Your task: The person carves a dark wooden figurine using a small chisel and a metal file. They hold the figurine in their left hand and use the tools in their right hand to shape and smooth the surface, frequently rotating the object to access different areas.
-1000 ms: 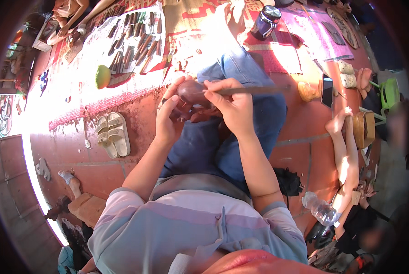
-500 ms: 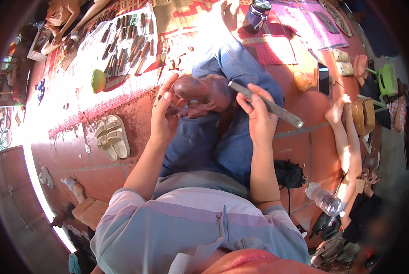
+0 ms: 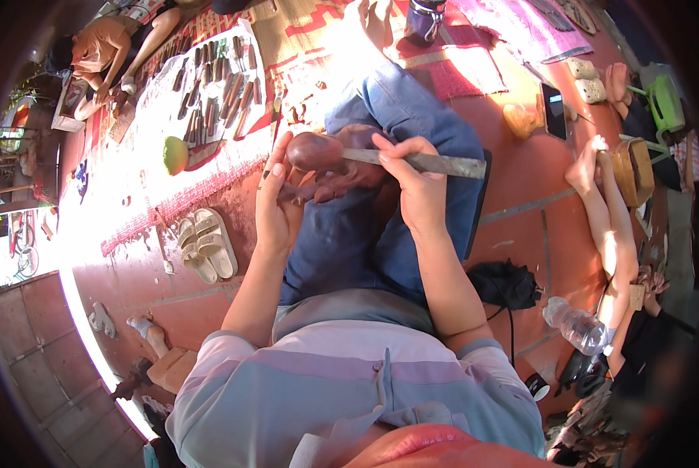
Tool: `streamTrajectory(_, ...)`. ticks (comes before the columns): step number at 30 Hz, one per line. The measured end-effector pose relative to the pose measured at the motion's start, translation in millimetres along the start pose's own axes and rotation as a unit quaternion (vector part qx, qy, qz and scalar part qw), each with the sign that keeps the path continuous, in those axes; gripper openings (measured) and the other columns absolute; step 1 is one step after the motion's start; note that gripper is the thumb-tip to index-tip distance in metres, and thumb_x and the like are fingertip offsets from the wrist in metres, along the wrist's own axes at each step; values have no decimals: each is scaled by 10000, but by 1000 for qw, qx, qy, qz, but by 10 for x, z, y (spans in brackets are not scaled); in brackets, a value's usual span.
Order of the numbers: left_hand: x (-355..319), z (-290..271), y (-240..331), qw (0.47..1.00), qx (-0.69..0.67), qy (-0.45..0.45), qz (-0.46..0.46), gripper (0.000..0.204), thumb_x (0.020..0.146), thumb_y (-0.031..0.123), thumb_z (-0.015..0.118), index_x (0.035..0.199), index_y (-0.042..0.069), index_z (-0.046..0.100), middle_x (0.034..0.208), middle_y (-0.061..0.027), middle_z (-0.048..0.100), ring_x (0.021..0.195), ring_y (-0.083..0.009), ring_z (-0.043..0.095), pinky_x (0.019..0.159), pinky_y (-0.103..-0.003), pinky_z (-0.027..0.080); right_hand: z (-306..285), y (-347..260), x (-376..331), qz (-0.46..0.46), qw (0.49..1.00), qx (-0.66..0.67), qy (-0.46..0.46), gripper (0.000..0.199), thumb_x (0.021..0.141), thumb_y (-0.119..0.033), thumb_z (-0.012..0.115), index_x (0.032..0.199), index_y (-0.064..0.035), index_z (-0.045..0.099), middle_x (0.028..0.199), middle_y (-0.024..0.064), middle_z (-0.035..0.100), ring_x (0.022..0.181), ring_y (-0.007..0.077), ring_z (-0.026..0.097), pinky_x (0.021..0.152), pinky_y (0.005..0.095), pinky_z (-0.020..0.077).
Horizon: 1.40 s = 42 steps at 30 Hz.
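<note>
A reddish-brown carving [image 3: 315,152] with a smooth, rounded knob and rough, gnarled lower parts rests over my lap. My left hand [image 3: 275,195] grips it from the left, the thumb against its side. In my right hand [image 3: 418,181] is a long, flat grey file-like bar [image 3: 451,165], held between thumb and fingers. The bar lies nearly level, its left end against the right side of the knob. Part of the carving is hidden behind the bar and my right fingers.
Carving tools [image 3: 228,90] lie in rows on a white cloth, beside a green fruit [image 3: 175,155]. Sandals [image 3: 207,246] sit on the tiled floor at the left. Right of me are a phone [image 3: 553,111], a black bag [image 3: 505,285] and a plastic bottle [image 3: 575,325]. Other people sit nearby.
My right hand has moved left and turned the bar from a steep slant to nearly level, bringing its end onto the knob. My left hand keeps hold of the carving.
</note>
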State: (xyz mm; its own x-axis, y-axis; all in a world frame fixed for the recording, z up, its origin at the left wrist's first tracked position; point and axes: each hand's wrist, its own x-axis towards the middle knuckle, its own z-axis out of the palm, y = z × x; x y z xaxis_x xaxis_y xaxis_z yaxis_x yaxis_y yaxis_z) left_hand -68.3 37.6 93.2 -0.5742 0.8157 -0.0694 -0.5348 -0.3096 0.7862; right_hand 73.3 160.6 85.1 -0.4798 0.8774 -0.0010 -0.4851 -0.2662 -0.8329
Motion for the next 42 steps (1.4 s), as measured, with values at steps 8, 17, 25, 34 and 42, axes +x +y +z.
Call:
streamTrajectory(8,-19,26,20,1000,23,-14,0,631,932,356,448,1420,9,252,1403,-188,354,1304,-307,363,1091,-443,274,-13,-52,53,50,999,-3,-2,100,832,51,611,852,-30,555,942,103,619,1071,241,602,864,287,507)
streamTrajectory(17,-379,-150,-280,995,-21,-79,-52,724,923,473,458,1467,108,151,1429,-134,340,1277,-320,404,1054,-483,327,-319,-322,29,80,997,-14,12,172,875,-14,583,1038,0,532,868,76,587,791,151,629,745,336,583)
streamTrajectory(25,-461,-107,-364,994,101,-15,-35,588,939,291,511,1423,73,258,1308,-138,463,1188,-280,494,997,-440,394,-402,-296,-186,34,996,-81,-10,155,935,-77,530,1042,32,558,935,120,625,858,169,649,806,316,562)
streamTrajectory(34,-667,-166,-471,948,299,-106,-23,285,912,104,522,1178,13,480,1139,-139,564,974,-219,585,858,-344,476,-243,188,-227,-62,997,-27,33,167,821,36,653,939,-4,541,943,123,641,883,148,633,814,260,518)
streamTrajectory(42,-458,405,-444,791,521,-246,205,703,867,124,569,1446,4,190,1488,-323,38,1123,-347,535,813,-352,509,26,193,-182,4,1000,10,20,101,821,1,651,890,-11,578,1033,171,630,998,165,587,828,268,490)
